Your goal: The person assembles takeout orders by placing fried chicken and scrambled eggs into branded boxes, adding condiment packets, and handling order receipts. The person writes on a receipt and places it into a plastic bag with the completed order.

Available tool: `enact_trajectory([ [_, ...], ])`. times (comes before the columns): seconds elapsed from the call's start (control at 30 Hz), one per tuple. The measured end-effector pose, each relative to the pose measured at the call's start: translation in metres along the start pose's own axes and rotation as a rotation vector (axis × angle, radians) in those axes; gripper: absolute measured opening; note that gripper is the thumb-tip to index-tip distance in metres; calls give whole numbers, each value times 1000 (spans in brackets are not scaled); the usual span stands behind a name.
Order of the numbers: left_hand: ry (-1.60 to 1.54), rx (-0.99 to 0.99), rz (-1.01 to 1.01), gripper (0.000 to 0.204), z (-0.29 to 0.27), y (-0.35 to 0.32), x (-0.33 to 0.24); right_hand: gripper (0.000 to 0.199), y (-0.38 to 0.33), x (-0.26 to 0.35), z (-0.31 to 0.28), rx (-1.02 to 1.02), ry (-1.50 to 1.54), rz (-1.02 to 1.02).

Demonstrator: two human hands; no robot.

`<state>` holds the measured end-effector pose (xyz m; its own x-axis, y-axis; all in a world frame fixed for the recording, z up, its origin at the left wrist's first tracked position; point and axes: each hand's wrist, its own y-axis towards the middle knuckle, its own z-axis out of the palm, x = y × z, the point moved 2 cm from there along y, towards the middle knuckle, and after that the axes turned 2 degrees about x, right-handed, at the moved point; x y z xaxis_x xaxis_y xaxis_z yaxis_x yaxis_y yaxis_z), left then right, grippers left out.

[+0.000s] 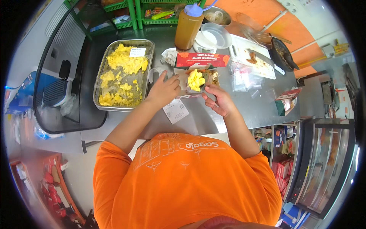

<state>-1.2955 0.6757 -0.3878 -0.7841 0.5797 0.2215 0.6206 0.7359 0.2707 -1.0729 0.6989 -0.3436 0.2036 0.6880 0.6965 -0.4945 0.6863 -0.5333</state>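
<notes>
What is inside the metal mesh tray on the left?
The metal mesh tray holds clumps of yellow food. A white label covers part near the upper right; what lies beneath it and under the clumps cannot be seen.

Lumpy yellow food (196, 80) shows as a compact heap in or just above an upright, open cardboard box (189, 95), red flap (202, 60) raised along its far side.

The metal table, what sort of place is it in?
Probably a takeaway kitchen: I can see a metal tray of yellow food, a big squeeze bottle and a red-flapped food box.
</notes>
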Motion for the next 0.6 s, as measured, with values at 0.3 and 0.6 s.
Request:
enact_trajectory([
  [0.3, -113, -147, -388, 19, -10, -20, -14, 49, 40, -19, 27, -220, -1881, -819],
  [0.6, -92, -47, -428, 25, -14, -26, -20, 55, 26, -15, 37, -234, -1671, -893],
])
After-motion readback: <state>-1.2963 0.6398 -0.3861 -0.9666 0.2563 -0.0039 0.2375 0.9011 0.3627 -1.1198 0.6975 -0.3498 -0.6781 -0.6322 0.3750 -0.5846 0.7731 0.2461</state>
